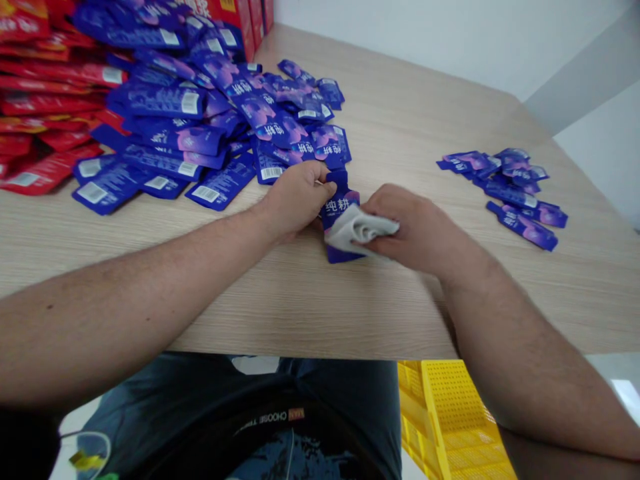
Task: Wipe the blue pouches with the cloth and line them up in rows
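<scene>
My left hand (295, 200) pinches the upper part of a blue-purple foil sachet (341, 203), which stands tilted just above the wooden tabletop (400, 113). My right hand (415, 230) grips a crumpled white cloth or wipe (357, 230), pressing it across the sachet's middle. The white piece hides part of the sachet, and my right fingers cover its edge. Behind my left hand lies a large heap of similar blue sachets (200, 127). A smaller group of them (505, 187) lies to the right of my right hand.
A mass of red sachets (50, 100) lies at the far left of the table, and red cartons (245, 20) stand at the back. A yellow perforated plastic crate (450, 420) sits below the table's front edge, near my right knee.
</scene>
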